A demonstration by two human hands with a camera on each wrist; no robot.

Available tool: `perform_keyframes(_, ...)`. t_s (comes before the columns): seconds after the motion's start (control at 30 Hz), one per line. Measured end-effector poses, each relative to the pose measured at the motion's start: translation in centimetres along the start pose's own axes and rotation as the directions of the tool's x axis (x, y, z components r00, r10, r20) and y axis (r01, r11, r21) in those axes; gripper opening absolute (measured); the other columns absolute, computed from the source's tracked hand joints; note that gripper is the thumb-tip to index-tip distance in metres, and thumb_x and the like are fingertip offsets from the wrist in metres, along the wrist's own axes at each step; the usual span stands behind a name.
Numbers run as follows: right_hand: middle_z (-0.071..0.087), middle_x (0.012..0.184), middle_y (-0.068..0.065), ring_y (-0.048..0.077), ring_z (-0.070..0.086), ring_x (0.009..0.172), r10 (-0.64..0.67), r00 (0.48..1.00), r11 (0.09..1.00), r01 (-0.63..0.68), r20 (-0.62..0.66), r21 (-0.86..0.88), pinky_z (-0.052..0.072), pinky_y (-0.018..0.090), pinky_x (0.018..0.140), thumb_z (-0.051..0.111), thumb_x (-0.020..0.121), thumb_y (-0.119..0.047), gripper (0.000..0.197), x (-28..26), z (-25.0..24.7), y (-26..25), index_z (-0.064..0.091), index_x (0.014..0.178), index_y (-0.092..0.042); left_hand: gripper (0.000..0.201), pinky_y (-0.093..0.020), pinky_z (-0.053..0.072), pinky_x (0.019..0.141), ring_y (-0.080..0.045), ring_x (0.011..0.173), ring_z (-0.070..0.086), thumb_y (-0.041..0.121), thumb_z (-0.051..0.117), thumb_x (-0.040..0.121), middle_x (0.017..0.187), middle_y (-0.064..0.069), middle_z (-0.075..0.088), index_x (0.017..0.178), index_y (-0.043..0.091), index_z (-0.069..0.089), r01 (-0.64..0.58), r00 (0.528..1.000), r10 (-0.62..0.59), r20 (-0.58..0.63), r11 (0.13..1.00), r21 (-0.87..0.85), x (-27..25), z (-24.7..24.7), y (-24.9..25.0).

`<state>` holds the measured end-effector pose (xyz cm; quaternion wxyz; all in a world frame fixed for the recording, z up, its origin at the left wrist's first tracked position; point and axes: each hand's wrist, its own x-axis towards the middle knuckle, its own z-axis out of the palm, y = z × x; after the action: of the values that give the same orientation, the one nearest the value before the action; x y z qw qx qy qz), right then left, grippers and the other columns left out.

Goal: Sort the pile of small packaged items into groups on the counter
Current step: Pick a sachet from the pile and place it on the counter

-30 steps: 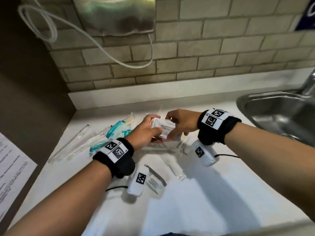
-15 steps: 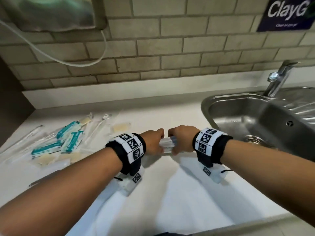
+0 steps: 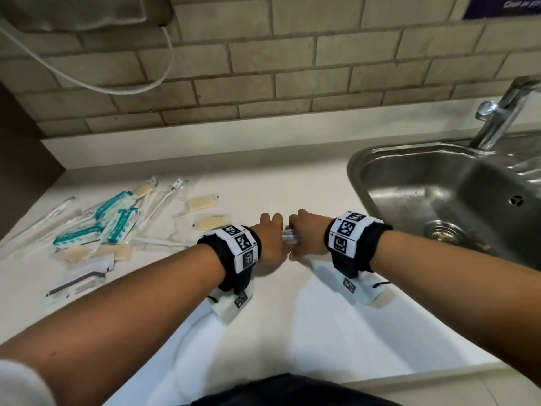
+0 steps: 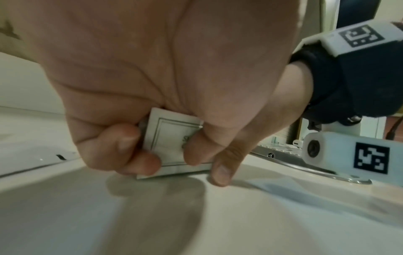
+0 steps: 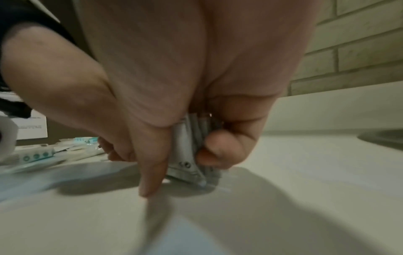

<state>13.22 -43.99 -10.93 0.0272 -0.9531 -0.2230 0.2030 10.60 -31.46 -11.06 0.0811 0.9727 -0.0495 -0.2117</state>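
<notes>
Both hands, left hand (image 3: 270, 235) and right hand (image 3: 307, 234), clamp their fingers (image 4: 128, 146) on a stack of sachets (image 3: 290, 237) between them, standing on edge on the counter (image 3: 292, 332), with the unsorted pile (image 3: 117, 227) well to the left.

Kitchenette: steel sink (image 3: 424, 183), tap (image 3: 503, 109), white counter (image 3: 292, 177), brick-tile backsplash (image 3: 263, 68).

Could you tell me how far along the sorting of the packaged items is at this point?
Early. Done: nothing clearly grouped. In hand: left hand and right hand grip a stack of white sachets upright on the counter, beside the sink. Left: the mixed pile of teal packs and clear sleeves.
</notes>
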Motion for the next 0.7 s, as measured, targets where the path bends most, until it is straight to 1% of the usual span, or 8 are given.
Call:
perform_keyframes(0.1, 0.057, 0.09, 0.003, 0.019, 0.055, 0.069, -0.034, 0.999, 0.999, 0.034, 0.032, 0.007, 0.042, 0.025, 0.056, 0.072, 0.08, -0.027, 0.028, -0.3, -1.1, 0.7, 0.057, 0.098, -0.013, 0.035, -0.039, 0.042, 0.074, -0.026, 0.082, 0.05, 0.031, 0.049, 0.093, 0.116, -0.008, 0.037, 0.121, 0.011, 0.038, -0.055, 0.998, 0.055, 0.024, 0.998, 0.003, 0.1, -0.7, -0.8)
perform_keyframes(0.17, 0.06, 0.082, 0.002, 0.016, 0.053, 0.061, -0.05, 0.997, 0.999, 0.049, 0.051, 0.023, 0.039, 0.024, 0.051, 0.075, 0.079, -0.027, 0.024, -0.2, -1.9, 1.1, 0.06, 0.093, -0.013, 0.033, -0.038, 0.044, 0.078, -0.025, 0.084, 0.051, 0.028, 0.051, 0.093, 0.117, -0.009, 0.043, 0.12, 0.011, 0.043, -0.106, 0.994, 0.106, 0.007, 0.994, 0.023, 0.2, -1.2, -1.4)
perform_keyframes(0.2, 0.061, 0.081, 0.002, 0.017, 0.054, 0.063, -0.056, 0.998, 0.998, 0.055, 0.042, 0.017, 0.04, 0.025, 0.052, 0.077, 0.079, -0.028, 0.024, 0.0, -2.2, 1.2, 0.063, 0.093, -0.014, 0.033, -0.036, 0.045, 0.078, -0.025, 0.088, 0.053, 0.027, 0.054, 0.091, 0.116, -0.01, 0.049, 0.12, 0.011, 0.047, -0.133, 0.991, 0.134, -0.015, 0.99, 0.039, 0.2, -1.5, -1.6)
perform_keyframes(0.27, 0.063, 0.083, 0.001, 0.02, 0.058, 0.075, -0.064, 0.998, 0.998, 0.064, 0.009, -0.01, 0.045, 0.027, 0.062, 0.079, 0.077, -0.03, 0.027, 0.3, -2.4, 1.2, 0.068, 0.096, -0.015, 0.035, -0.032, 0.046, 0.078, -0.024, 0.093, 0.058, 0.03, 0.065, 0.085, 0.11, -0.007, 0.06, 0.116, 0.015, 0.058, -0.175, 0.98, 0.181, -0.087, 0.982, 0.068, 0.2, -2.0, -2.0)
perform_keyframes(0.33, 0.067, 0.086, 0.001, 0.022, 0.062, 0.081, -0.055, 0.998, 0.998, 0.055, -0.013, -0.02, 0.048, 0.029, 0.068, 0.08, 0.074, -0.034, 0.03, 0.5, -2.2, 1.4, 0.07, 0.098, -0.018, 0.034, -0.032, 0.05, 0.078, -0.021, 0.092, 0.061, 0.033, 0.074, 0.077, 0.101, 0.0, 0.067, 0.107, 0.022, 0.067, -0.163, 0.976, 0.165, -0.139, 0.986, 0.026, 0.2, -2.3, -2.5)
perform_keyframes(0.5, 0.07, 0.087, -0.001, 0.021, 0.065, 0.081, -0.043, 0.998, 0.998, 0.041, -0.043, -0.055, 0.045, 0.027, 0.064, 0.079, 0.072, -0.04, 0.032, 0.7, -2.1, 1.5, 0.073, 0.098, -0.023, 0.027, -0.026, 0.048, 0.069, -0.016, 0.082, 0.062, 0.033, 0.079, 0.071, 0.087, 0.003, 0.068, 0.094, 0.022, 0.073, -0.128, 0.974, 0.113, -0.194, 0.99, -0.066, 0.0, -2.2, -3.1)
perform_keyframes(0.63, 0.066, 0.082, -0.002, 0.021, 0.061, 0.078, -0.046, 0.998, 0.997, 0.043, -0.043, -0.071, 0.046, 0.028, 0.066, 0.079, 0.073, -0.036, 0.03, 0.7, -2.2, 1.2, 0.071, 0.097, -0.021, 0.023, -0.029, 0.053, 0.069, -0.019, 0.08, 0.064, 0.031, 0.08, 0.07, 0.083, 0.0, 0.069, 0.09, 0.02, 0.074, -0.115, 0.975, 0.097, -0.2, 0.99, -0.079, 0.1, -2.1, -3.0)
perform_keyframes(0.7, 0.063, 0.086, -0.004, 0.02, 0.058, 0.081, -0.064, 0.996, 0.995, 0.06, -0.059, -0.074, 0.045, 0.029, 0.069, 0.079, 0.074, -0.034, 0.031, 0.8, -2.1, 1.0, 0.068, 0.102, -0.023, 0.021, -0.028, 0.052, 0.067, -0.019, 0.079, 0.064, 0.029, 0.079, 0.071, 0.082, 0.0, 0.069, 0.09, 0.02, 0.075, -0.114, 0.974, 0.095, -0.204, 0.99, -0.084, 0.1, -2.0, -3.0)
